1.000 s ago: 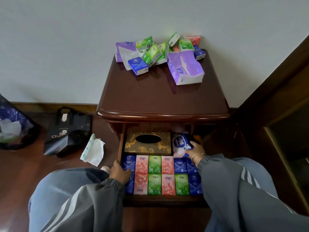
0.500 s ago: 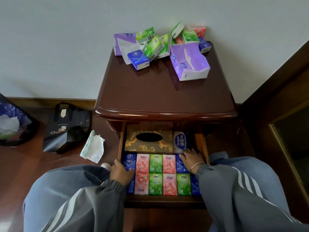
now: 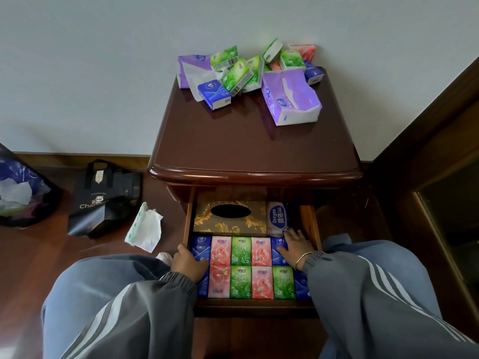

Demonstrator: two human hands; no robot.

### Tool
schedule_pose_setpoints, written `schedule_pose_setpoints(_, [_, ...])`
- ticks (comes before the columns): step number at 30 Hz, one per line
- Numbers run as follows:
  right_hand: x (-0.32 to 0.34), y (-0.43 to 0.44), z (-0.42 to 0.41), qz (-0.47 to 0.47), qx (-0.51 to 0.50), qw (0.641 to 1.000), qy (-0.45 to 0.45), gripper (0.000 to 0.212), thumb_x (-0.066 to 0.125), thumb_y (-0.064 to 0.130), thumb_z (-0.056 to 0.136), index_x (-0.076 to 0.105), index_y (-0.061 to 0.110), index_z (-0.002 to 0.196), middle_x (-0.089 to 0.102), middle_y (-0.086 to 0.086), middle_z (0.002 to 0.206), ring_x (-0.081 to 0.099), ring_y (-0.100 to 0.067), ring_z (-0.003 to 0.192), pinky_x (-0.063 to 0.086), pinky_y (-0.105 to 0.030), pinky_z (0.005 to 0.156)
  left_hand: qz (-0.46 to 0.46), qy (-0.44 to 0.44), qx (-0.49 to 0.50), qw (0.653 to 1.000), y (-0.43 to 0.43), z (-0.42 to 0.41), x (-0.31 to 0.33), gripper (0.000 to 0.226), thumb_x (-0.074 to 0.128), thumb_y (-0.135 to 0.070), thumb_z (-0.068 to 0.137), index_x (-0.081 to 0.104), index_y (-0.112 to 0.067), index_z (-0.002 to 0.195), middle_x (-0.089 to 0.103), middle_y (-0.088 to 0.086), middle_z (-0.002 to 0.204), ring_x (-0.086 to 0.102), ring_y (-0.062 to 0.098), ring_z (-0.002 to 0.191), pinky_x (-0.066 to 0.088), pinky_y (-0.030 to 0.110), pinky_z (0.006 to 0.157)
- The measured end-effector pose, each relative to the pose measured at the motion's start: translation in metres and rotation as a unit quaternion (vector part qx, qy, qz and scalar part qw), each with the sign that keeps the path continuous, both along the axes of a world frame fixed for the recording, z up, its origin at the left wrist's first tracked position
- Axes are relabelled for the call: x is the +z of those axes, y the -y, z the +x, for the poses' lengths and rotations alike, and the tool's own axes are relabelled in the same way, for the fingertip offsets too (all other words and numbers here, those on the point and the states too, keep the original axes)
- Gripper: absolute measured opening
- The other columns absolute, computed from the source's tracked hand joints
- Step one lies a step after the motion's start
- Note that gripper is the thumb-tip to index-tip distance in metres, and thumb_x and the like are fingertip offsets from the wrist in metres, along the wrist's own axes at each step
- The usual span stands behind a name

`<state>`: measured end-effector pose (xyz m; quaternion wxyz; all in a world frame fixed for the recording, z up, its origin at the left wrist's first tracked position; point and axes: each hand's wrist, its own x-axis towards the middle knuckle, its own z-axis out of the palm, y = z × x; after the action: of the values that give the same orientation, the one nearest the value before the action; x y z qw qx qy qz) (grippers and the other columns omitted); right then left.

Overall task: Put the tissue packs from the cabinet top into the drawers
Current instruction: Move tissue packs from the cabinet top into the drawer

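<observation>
Several tissue packs (image 3: 239,76) in green, blue, pink and purple lie heaped at the back of the dark wooden cabinet top (image 3: 248,146). A large purple pack (image 3: 291,98) lies at the right of the heap. Below, the open drawer (image 3: 188,221) holds two rows of small packs (image 3: 241,266), a gold tissue box (image 3: 230,217) and a white-blue Deeyeo pack (image 3: 277,217). My left hand (image 3: 188,263) rests curled on the blue packs at the drawer's left side. My right hand (image 3: 294,244) lies flat, fingers spread, on the blue packs at the right, just below the Deeyeo pack.
A black paper bag (image 3: 103,198) and a loose white-green tissue wrapper (image 3: 143,228) lie on the wooden floor to the left. A dark bag with rubbish (image 3: 18,193) stands at the far left. Dark wooden furniture (image 3: 427,177) stands at the right.
My right hand has let go of the Deeyeo pack beside the gold box and drawn back onto the blue packs. The left hand has stayed put.
</observation>
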<state>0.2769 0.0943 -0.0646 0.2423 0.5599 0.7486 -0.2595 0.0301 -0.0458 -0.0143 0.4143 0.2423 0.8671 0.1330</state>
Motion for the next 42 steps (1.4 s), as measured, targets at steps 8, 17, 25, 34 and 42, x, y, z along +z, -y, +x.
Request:
schedule_pose_setpoints(8, [0.057, 0.028, 0.001, -0.086, 0.03, 0.996, -0.002, 0.062, 0.04, 0.042, 0.095, 0.02, 0.017, 0.149, 0.011, -0.01, 0.158, 0.019, -0.027, 0.144, 0.023, -0.031, 0.114, 0.027, 0.0, 0.028, 0.999, 0.006, 0.0, 0.003, 0.055, 0.067, -0.018, 0.084, 0.041, -0.001, 0.129, 0.054, 0.021, 0.129, 0.055, 0.036, 0.116, 0.045, 0.041, 0.096])
schedule_pose_setpoints(17, [0.169, 0.033, 0.021, 0.087, -0.031, 0.934, -0.344, 0.024, 0.06, 0.018, 0.089, 0.067, 0.018, 0.112, 0.072, 0.0, 0.105, 0.064, -0.003, 0.091, 0.04, 0.002, 0.075, 0.086, 0.001, 0.058, 0.995, -0.003, -0.026, 0.039, 0.04, 0.062, -0.016, 0.086, 0.058, 0.003, 0.12, 0.063, 0.022, 0.119, 0.059, 0.033, 0.111, 0.044, 0.032, 0.091])
schedule_pose_setpoints(25, [0.206, -0.031, 0.029, 0.376, -0.079, 0.85, -0.36, 0.025, 0.058, 0.006, 0.086, 0.064, 0.006, 0.111, 0.065, -0.01, 0.112, 0.058, -0.028, 0.109, 0.041, -0.03, 0.095, 0.307, -0.084, 0.098, 0.943, -0.032, -0.053, 0.129, 0.043, 0.056, -0.01, 0.086, 0.05, -0.006, 0.129, 0.062, 0.014, 0.121, 0.059, 0.028, 0.11, 0.047, 0.04, 0.097])
schedule_pose_setpoints(34, [0.188, -0.094, -0.011, 0.382, -0.127, 0.901, -0.16, 0.058, 0.04, 0.043, 0.094, 0.032, 0.012, 0.143, 0.029, -0.012, 0.153, 0.022, -0.027, 0.143, 0.02, -0.047, 0.113, 0.377, -0.246, -0.064, 0.89, -0.091, -0.062, 0.164, 0.05, 0.054, -0.02, 0.093, 0.042, -0.005, 0.139, 0.047, 0.013, 0.138, 0.044, 0.025, 0.128, 0.037, 0.04, 0.109])
schedule_pose_setpoints(42, [0.174, -0.101, -0.02, 0.422, -0.124, 0.893, -0.098, 0.06, 0.037, 0.047, 0.091, 0.033, 0.019, 0.144, 0.029, -0.009, 0.154, 0.024, -0.024, 0.143, 0.023, -0.049, 0.112, 0.41, -0.299, -0.311, 0.803, -0.183, -0.011, 0.174, 0.056, 0.058, -0.031, 0.089, 0.042, -0.018, 0.141, 0.041, 0.003, 0.146, 0.038, 0.023, 0.133, 0.034, 0.039, 0.105])
